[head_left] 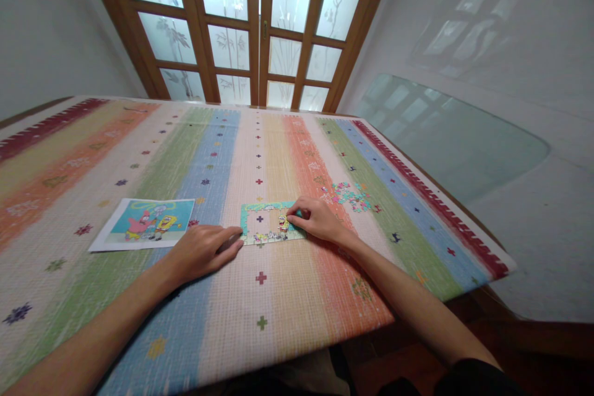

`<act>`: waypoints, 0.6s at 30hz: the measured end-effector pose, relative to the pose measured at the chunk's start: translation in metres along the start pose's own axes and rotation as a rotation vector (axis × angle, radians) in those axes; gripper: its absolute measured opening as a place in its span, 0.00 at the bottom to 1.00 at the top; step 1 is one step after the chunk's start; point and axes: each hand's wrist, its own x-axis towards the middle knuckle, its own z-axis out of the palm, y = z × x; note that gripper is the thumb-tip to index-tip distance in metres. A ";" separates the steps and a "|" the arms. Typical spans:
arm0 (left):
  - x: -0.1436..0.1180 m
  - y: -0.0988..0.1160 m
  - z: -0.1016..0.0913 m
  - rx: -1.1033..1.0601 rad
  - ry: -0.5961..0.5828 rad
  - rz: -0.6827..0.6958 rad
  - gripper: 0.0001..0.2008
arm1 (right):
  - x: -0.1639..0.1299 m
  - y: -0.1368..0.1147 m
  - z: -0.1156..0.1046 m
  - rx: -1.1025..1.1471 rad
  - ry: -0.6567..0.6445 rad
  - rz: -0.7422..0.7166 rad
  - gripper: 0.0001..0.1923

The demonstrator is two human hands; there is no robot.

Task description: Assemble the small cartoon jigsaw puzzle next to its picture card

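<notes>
Jigsaw border (266,206), partly filled, on the worktop (232,328) between two hands.
Left hand (202,247), loosely curled, apparently empty, rests fingertips at its left edge; right hand (315,218) is pinched nearly together at its right, its hold hidden, so I cannot tell. Loose pieces (355,197) look light and stiff, best taken by their edges; the joined border would probably part if lifted.

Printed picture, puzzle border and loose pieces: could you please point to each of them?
Printed picture (149,223): head view, middle of the sheet.
Puzzle border (264,206): head view, its far edge.
Loose pieces (354,197): head view, middle of the cluster.
</notes>
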 end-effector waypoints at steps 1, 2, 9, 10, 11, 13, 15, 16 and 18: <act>0.000 0.000 0.000 -0.003 -0.005 -0.003 0.17 | 0.000 -0.001 0.000 -0.007 -0.002 -0.003 0.03; 0.000 0.000 0.000 -0.005 -0.010 -0.008 0.17 | 0.001 -0.001 0.000 -0.014 -0.006 -0.004 0.04; -0.001 -0.001 0.001 -0.028 -0.021 -0.035 0.15 | 0.001 -0.004 0.002 -0.056 -0.012 0.003 0.05; -0.001 -0.001 0.001 -0.029 -0.020 -0.040 0.15 | 0.000 -0.004 0.002 -0.056 -0.007 0.002 0.05; -0.001 -0.001 0.001 -0.029 -0.018 -0.040 0.15 | 0.000 -0.004 0.003 -0.054 -0.002 0.002 0.05; -0.002 -0.001 0.001 -0.025 -0.020 -0.038 0.15 | -0.002 -0.005 0.003 -0.056 0.005 0.005 0.05; -0.002 -0.001 0.001 -0.027 -0.032 -0.045 0.15 | -0.002 -0.005 0.003 -0.075 0.014 0.001 0.05; -0.002 -0.002 0.001 -0.028 -0.038 -0.050 0.15 | -0.003 -0.005 0.002 -0.092 0.018 -0.004 0.05; -0.002 -0.002 0.001 -0.027 -0.042 -0.055 0.15 | -0.003 -0.005 0.002 -0.131 0.020 -0.022 0.05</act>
